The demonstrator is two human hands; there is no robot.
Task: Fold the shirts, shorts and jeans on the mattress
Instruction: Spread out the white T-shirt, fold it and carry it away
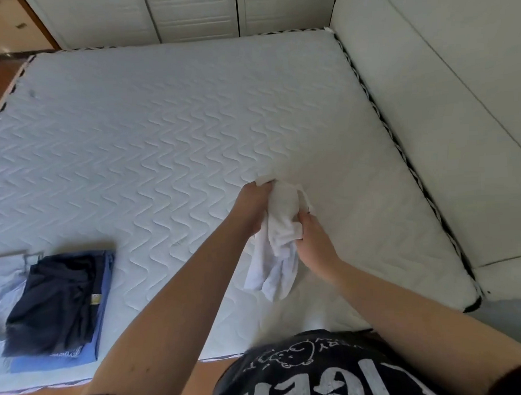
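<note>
Both hands, left (250,205) and right (313,239), grip a bunched white garment (280,241).
It hangs lengthwise toward the person over the mattress (161,136).

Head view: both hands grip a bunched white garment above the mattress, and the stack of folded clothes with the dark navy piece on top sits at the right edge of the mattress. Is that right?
Not quite. The head view shows the stack of folded clothes near the left edge of the mattress, not the right. The rest holds: left hand and right hand both grip the bunched white garment, and the dark navy piece tops the stack.
</note>
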